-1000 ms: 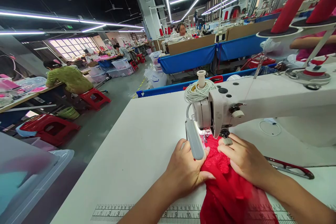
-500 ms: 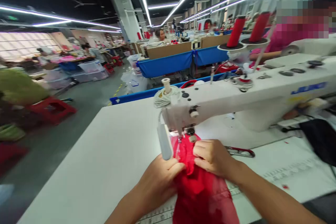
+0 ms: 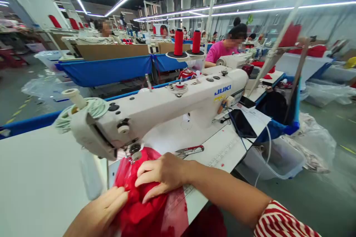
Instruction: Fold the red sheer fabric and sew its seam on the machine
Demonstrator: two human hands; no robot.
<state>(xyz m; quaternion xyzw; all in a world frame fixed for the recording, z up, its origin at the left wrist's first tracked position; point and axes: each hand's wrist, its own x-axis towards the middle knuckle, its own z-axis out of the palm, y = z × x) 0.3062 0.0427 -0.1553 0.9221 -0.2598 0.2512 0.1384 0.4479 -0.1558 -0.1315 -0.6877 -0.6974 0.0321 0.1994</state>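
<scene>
Bright red fabric [image 3: 139, 213], partly sheer, lies bunched under the needle area of a white JUKI sewing machine [image 3: 172, 100]. My left hand [image 3: 104, 207] grips the fabric's near left side, thumb and fingers closed together on it. Over the top of the same fabric, my right hand [image 3: 164, 176] curls its fingers into the folds, close to the presser foot [image 3: 133, 159]. The needle tip is hard to make out. Just beyond my right hand lie red-handled thread snips [image 3: 193, 150] on the machine bed.
The white tabletop [image 3: 33, 177] extends left. A dark phone-like device [image 3: 243, 124] rests at the right. Red thread spools [image 3: 178, 42] stand behind the machine. A clear plastic bin [image 3: 278, 159] sits on the floor right. A person in pink [image 3: 215, 52] works beyond.
My view has swung right, so the machine appears further left and its right end shows. My right hand has gone from pinching the fabric's edge to lying over its folds.
</scene>
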